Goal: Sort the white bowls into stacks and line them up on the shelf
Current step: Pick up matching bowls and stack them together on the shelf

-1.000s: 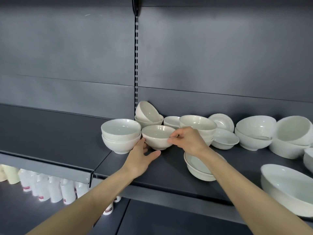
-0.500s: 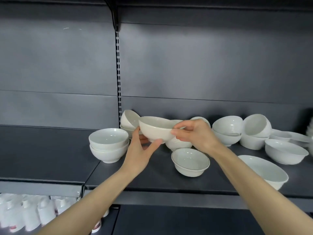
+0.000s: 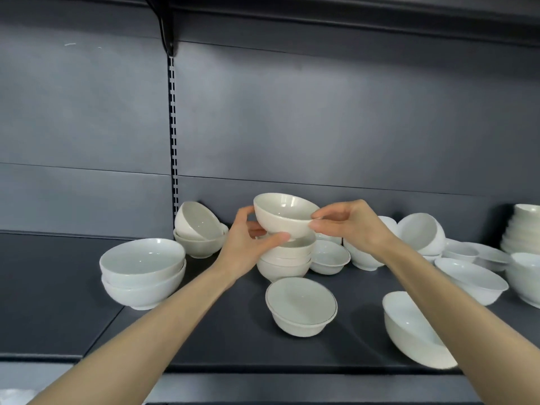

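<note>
At the far left of the dark grey shelf (image 3: 58,287) sits a stack of two wide white bowls (image 3: 143,271), nested upright. Behind it, by the slotted upright (image 3: 174,127) in the back panel, a small bowl (image 3: 197,220) lies tilted on its side inside another one.

My left hand (image 3: 244,247) is curled around the lower left side of a cream bowl (image 3: 285,216), thumb under its base and fingers behind it. I hold the bowl up off the shelf, tilted a little, just above a stack of cream bowls (image 3: 285,258). My right hand (image 3: 349,222) pinches the bowl's right rim between thumb and fingertips.

In front of the stack stands a single bowl with a thin dark rim line (image 3: 301,306), apart from it. Just right of the stack is a small shallow bowl (image 3: 330,257). My right forearm crosses in front of a large white bowl (image 3: 409,325) near the shelf's front edge and hides part of it. Further right, loose bowls crowd together, one round bowl (image 3: 422,233) tipped on its side, a wide shallow bowl (image 3: 470,280) below it, and a tall stack (image 3: 523,229) at the edge of view.
</note>
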### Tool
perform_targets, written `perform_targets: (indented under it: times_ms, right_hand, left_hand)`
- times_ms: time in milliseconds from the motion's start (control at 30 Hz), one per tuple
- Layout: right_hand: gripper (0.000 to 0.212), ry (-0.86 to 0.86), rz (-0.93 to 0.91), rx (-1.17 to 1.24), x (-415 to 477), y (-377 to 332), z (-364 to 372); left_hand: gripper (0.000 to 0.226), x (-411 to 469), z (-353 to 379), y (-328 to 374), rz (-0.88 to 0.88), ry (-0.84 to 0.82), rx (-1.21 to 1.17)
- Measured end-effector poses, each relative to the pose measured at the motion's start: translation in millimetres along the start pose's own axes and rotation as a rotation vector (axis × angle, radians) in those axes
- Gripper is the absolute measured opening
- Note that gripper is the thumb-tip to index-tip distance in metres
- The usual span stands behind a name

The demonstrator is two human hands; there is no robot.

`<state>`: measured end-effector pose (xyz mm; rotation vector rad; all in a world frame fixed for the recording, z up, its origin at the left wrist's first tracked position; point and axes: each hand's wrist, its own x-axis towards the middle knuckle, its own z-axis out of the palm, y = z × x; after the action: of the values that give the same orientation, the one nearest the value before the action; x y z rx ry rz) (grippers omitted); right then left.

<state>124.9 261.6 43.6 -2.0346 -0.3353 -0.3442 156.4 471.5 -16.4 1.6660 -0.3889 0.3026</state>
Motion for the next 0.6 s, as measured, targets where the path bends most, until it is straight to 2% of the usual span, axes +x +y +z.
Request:
perform_targets:
  times_ms: [200, 467, 600]
  right_hand:
    - [0.010, -0.099, 0.003, -0.031, 25, 22, -12]
    - [0.011, -0.231, -0.020, -0.078, 36, 46, -17]
    - [0.010, -0.258, -0.041, -0.089, 38, 48, -16]
  left_hand:
    - [0.060, 13, 11, -12, 0.009, 0.035, 0.107]
    - [0.069, 11, 18, -31, -0.027, 0.078, 0.150]
    - [0.062, 7, 21, -36, -0.037, 0.085, 0.165]
